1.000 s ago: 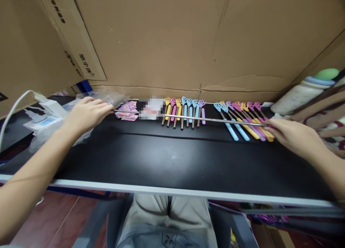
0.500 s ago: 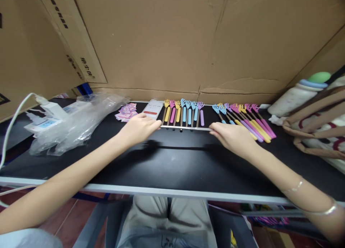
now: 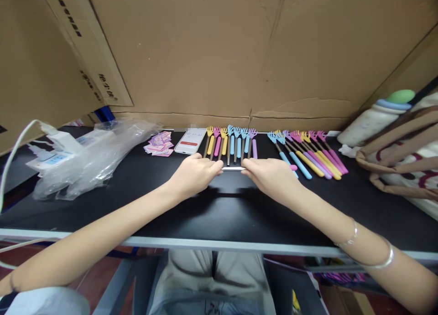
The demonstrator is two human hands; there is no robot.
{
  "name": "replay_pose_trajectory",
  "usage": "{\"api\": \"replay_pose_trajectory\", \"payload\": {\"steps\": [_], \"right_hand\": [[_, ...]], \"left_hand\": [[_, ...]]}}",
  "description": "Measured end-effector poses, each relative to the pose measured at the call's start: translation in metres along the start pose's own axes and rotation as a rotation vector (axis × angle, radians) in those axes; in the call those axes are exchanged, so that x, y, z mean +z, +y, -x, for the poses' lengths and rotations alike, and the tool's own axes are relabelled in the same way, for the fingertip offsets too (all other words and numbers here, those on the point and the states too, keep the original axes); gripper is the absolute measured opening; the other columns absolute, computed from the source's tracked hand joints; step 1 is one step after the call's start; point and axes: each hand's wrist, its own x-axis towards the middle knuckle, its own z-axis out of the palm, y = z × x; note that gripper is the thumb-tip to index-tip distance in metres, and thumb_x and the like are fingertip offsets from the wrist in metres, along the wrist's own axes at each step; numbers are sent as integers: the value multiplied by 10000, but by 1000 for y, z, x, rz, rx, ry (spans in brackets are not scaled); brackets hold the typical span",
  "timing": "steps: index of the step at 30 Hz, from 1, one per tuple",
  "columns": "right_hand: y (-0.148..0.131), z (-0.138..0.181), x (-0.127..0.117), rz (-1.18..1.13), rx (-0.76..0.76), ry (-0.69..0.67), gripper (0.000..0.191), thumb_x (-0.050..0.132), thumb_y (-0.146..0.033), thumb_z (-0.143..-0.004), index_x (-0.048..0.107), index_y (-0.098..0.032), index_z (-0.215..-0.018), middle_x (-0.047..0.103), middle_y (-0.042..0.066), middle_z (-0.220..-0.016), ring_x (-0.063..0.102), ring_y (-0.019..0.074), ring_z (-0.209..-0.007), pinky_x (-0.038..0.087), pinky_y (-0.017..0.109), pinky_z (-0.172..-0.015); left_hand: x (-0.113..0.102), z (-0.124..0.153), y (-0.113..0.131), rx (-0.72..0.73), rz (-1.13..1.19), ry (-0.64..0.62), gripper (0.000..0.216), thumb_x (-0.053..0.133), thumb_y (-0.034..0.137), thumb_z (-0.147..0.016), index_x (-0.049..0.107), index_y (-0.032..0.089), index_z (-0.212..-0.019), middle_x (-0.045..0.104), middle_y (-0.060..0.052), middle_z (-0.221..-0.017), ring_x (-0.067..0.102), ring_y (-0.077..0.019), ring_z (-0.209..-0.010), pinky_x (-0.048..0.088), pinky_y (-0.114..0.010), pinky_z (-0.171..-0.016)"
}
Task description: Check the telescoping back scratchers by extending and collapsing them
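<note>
My left hand (image 3: 195, 174) and my right hand (image 3: 270, 175) each grip one end of a telescopic back scratcher (image 3: 233, 168), its silver rod now a short stub between my fingertips. A pink handle tip shows by my right hand. Just behind it lies a row of collapsed back scratchers (image 3: 232, 143) with yellow, pink, blue and purple heads. A second, slanted row of back scratchers (image 3: 308, 152) lies to the right of my right hand.
A phone (image 3: 190, 140) and a pile of pink stickers (image 3: 159, 143) lie at the back left. A crumpled plastic bag (image 3: 92, 155) and a power strip (image 3: 51, 159) sit far left. A bottle (image 3: 372, 119) and a brown bag (image 3: 404, 160) stand right. Cardboard walls the back.
My hands have come together from far apart, and the long silver rod between them has shortened to a stub as it collapsed.
</note>
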Motion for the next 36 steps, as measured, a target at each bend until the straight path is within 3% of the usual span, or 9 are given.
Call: {"api": "replay_pose_trajectory", "payload": {"steps": [12,19,23,28,32,36], "right_hand": [[27,7,-2,-212,70,17,294,390,-405,-999,606,-213,-944,730,0,-848,654,132,-678,328,230,-561],[13,5,9,-169,10,16,235,410,-346,-987,601,-210,-1011,730,8,-887,638,135,-641,289,251,-531],[14,8,11,-38,-40,15,311,351,-350,-1007,625,-209,-964,710,0,-744,594,132,-550,222,268,-494],[63,35,4,134,2,57,351,339,-351,-1009,645,-199,-928,715,31,-770,610,146,-610,262,266,-537],[111,67,1,206,50,-20,316,387,-329,-995,665,-180,-983,724,78,-876,631,176,-739,324,273,-600],[143,90,1,209,146,-119,320,416,-318,-982,681,-138,-997,705,133,-917,607,196,-794,354,286,-665]], "left_hand": [[-6,2,-33,-4,-24,-25,241,462,333,-970,603,193,-834,657,-13,-725,612,-173,-716,336,-278,-587],[-1,0,-16,32,-8,-8,242,442,301,-980,586,187,-822,650,-2,-707,594,-152,-678,311,-279,-559],[-5,5,-18,42,-15,-28,276,431,307,-983,589,191,-788,633,-8,-673,590,-154,-645,304,-279,-541],[-17,35,-65,-17,-169,-59,341,372,347,-995,616,209,-800,653,-26,-719,608,-180,-697,376,-284,-617],[-26,66,-103,-20,-241,-156,367,323,365,-1011,616,213,-849,682,-19,-786,611,-172,-774,414,-300,-775],[-33,85,-122,-46,-295,-200,311,342,343,-1013,602,208,-909,697,1,-845,590,-154,-818,392,-305,-867]]}}
